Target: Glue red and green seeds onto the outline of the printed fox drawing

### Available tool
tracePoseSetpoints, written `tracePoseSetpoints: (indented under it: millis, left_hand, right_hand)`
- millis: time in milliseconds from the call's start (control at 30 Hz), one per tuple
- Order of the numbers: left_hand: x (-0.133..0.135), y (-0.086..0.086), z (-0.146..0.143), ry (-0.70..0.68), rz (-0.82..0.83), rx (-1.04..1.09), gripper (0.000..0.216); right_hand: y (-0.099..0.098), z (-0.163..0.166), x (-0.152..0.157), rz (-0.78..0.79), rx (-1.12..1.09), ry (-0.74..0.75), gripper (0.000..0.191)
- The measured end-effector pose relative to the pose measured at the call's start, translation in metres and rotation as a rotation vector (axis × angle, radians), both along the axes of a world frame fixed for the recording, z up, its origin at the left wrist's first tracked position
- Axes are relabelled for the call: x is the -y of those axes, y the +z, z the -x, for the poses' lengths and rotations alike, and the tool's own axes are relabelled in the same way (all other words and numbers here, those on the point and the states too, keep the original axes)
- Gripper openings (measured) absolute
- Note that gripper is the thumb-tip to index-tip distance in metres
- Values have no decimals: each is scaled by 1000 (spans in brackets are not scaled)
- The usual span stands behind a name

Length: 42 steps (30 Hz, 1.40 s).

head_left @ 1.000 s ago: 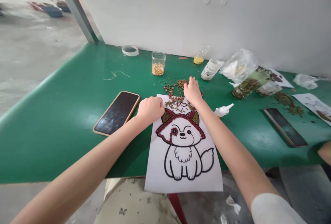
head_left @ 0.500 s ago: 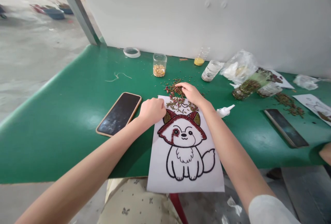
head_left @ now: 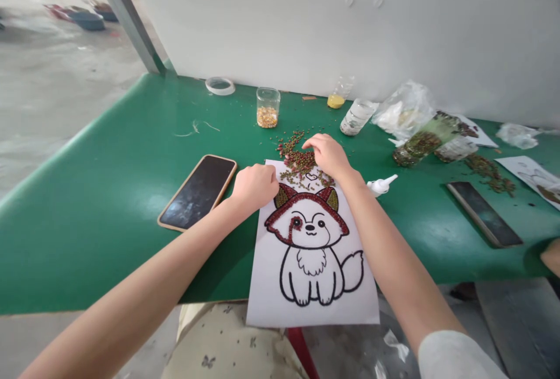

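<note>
A paper sheet [head_left: 266,291] with a fox-like line drawing hangs partly over the table's front edge. Small red beads or beans fill the drawing's head band, and green ones fill the ears. At the sheet's upper left edge my left hand [head_left: 256,183] is closed, its knuckles up and its fingertips hidden; it seems to hold the paper there. Loose green and red beans [head_left: 301,160] lie in a heap at the top of the sheet and on the table behind it. My right hand [head_left: 328,154] is over the heap's right side, fingers loosely curved, nothing visible in them.
A phone [head_left: 198,192] lies left of the sheet, another phone [head_left: 484,214] to the right. Behind stand a cup of corn kernels [head_left: 267,115] and a clear container [head_left: 356,118]. A white glue bottle [head_left: 382,185] lies beside my right wrist. A seed-filled bottle [head_left: 422,140] lies farther right.
My right hand has drawn back slightly to the right, its index finger more bent than before. Part of the bean heap is more exposed. My left hand stays at the paper's edge.
</note>
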<state>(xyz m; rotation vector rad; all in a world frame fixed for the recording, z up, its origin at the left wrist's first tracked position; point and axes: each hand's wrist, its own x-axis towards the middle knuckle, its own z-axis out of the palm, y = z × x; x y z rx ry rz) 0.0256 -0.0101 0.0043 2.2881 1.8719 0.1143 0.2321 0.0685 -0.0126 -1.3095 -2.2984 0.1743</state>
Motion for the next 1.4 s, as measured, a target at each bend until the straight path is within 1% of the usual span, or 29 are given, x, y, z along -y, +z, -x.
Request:
tracePoseSetpoints:
  millis: [67,133,267,367,500,567,633,733,800,900,1067,1200,1400]
  left_hand:
    - [0,0,0,-3,-6,2,33]
    - [0,-1,0,-4,-11,4,34]
    - [0,0,0,-1,-9,0,34]
    - [-1,0,0,-2,-8,-5,34]
    - [-1,0,0,-4,-6,-3,34]
    - [-1,0,0,-5,-1,-3,34]
    - [0,0,0,-3,3,-7,34]
    - [-1,0,0,-3,2,-2,34]
    - [-1,0,1,-5,-1,7,34]
    - [-1,0,1,-6,-2,13,35]
    - [0,1,0,-6,4,12,35]
    - [0,1,-1,-2,-4,2,34]
    - [-1,0,0,-5,-6,-21,34]
  right_hand:
    - [1,1,1,0,14,21,27]
    - [2,3,2,19,2,60,24]
    - [2,6,3,110,-10,125,30]
    - [1,6,3,103,20,68,33]
    - [3,5,4,16,24,-5,37]
    - [4,6,4,-34,39,-50,35]
    - [5,6,4,-50,65,-76,30]
    - [4,8,3,-30,93,-65,23]
    - [3,9,3,-26,100,-53,21]
    - [2,13,2,-35,113,-47,21]
    - [1,17,1,-60,139,-63,13]
    - [0,16,0,-57,156,-65,13]
    - [-3,16,-3,-29,177,-108,12]
